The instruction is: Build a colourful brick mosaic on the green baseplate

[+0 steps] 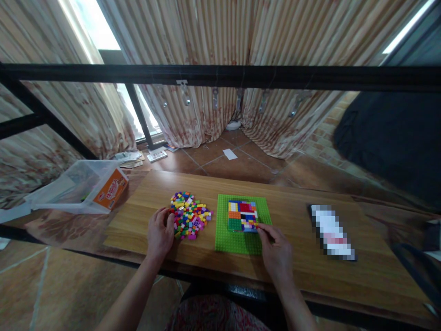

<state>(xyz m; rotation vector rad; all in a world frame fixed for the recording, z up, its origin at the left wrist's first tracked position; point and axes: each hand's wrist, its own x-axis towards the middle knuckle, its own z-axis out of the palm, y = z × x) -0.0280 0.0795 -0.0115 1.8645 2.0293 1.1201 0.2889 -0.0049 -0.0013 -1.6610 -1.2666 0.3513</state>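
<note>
Left hand (161, 233): at brick pile (191, 215), left edge; fingers curled, hold unclear.
Right hand (275, 248): fingers narrow at brick block (242, 216), near right corner; hold unclear.
Green baseplate (236, 244): beneath block.

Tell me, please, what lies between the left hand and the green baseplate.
In the head view, a pile of small colourful bricks lies between the left hand and the green baseplate.

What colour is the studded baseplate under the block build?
The baseplate is bright green, seen in the head view.
</note>
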